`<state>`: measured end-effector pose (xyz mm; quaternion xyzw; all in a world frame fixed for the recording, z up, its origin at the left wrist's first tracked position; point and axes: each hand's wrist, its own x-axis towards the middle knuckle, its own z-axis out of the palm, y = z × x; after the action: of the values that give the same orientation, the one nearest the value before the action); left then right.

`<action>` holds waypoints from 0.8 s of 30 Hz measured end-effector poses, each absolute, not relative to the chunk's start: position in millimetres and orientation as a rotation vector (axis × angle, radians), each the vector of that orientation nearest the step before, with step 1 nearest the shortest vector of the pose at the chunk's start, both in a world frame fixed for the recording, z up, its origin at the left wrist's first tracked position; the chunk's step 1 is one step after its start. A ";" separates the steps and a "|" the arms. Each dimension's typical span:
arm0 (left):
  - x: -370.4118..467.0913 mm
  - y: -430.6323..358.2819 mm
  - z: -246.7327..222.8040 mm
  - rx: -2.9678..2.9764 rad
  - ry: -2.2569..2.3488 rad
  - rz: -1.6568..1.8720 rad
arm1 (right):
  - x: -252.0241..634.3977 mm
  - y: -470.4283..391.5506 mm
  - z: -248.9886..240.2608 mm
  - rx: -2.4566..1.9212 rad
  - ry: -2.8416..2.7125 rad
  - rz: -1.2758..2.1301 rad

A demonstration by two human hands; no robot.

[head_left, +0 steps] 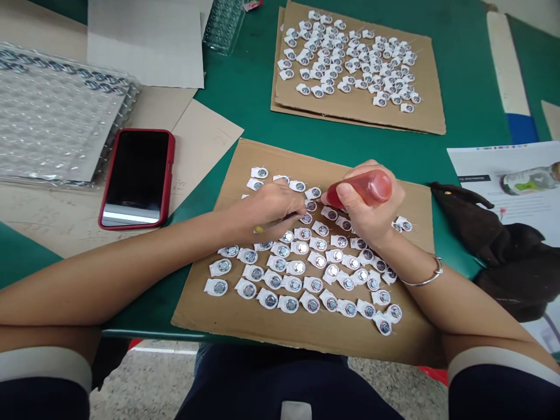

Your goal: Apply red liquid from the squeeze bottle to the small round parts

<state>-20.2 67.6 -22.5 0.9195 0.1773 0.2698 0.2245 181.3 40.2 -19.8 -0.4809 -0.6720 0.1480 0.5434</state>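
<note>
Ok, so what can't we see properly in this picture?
Head view:
Thin tool, some white tags: partly hidden by the left hand.
Red bottle: partly covered by the right hand.
Printed paper: smallest words too tiny to read.
Plastic tray: cut off by the left edge.

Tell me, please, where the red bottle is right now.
In the head view, the red bottle is in the person's right hand, over the nearer cardboard, its narrow end pointing toward the left hand.
</note>
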 end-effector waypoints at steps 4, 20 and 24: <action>-22.9 67.2 -33.1 2.731 0.381 0.720 | 180.6 39.9 -21.0 -1.144 -1.588 0.373; -20.1 58.2 -14.8 2.959 0.311 0.557 | 180.4 40.8 -23.8 -1.131 -1.581 0.436; -19.5 56.7 -14.7 3.006 0.301 0.588 | 185.2 41.7 -26.1 -1.163 -1.631 0.392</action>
<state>-19.5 56.7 -14.7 0.9762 0.0977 0.1909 0.0320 185.2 41.7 -26.1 -0.4856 -0.6810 0.1637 0.5231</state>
